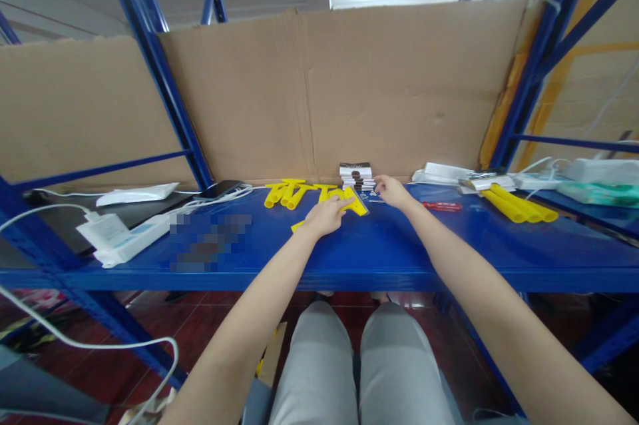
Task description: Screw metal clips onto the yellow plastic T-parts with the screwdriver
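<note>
My left hand (325,217) is closed around a yellow plastic scraper (355,202). Its wide head points to the upper right, and the handle end shows beyond my wrist side. My right hand (393,191) reaches to the small metal parts (366,196) beside the scraper head; its fingertips look apart, with nothing visible between them. Behind these parts stands a stack of small black-and-white boxes (356,175). More yellow scrapers (289,193) lie to the left of my left hand.
A red-handled tool (442,206) lies right of my right hand. Farther right are yellow tubular handles (519,204) and white packets (444,173). A power strip (134,238), cables and a dark phone (221,190) are at left. Cardboard (349,92) backs the blue shelf (399,248).
</note>
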Available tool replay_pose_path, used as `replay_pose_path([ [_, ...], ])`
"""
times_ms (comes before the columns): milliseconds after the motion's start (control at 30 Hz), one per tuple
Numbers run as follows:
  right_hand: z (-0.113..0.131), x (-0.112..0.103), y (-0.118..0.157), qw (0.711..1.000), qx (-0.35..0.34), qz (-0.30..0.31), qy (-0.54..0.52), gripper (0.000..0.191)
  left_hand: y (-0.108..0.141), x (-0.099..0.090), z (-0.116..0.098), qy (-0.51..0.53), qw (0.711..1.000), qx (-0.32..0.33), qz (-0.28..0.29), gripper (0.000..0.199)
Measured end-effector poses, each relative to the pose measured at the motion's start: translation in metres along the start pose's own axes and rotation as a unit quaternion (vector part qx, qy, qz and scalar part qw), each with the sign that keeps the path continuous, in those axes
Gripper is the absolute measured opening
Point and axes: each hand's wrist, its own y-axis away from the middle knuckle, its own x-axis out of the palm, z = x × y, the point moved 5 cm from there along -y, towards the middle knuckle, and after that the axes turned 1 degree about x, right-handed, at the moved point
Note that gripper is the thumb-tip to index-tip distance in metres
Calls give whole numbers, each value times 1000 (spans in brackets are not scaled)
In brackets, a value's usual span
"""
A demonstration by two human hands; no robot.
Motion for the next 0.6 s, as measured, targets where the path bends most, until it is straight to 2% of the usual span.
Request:
replay_pose_path([
  [67,-11,-5,-4,995,-5,-15,103,42,0,0,2,-3,1000,-16,6,46],
  [167,-22,-2,-4,983,-2,21,182,38,0,0,4,-6,999,-32,21,47],
  [367,-12,7,8,972,23,74,220,41,1,0,3,3,999,-32,33,45],
  [600,0,24,14,956,-39,117,267,44,-1,6,4,-2,1000,-13,24,45],
])
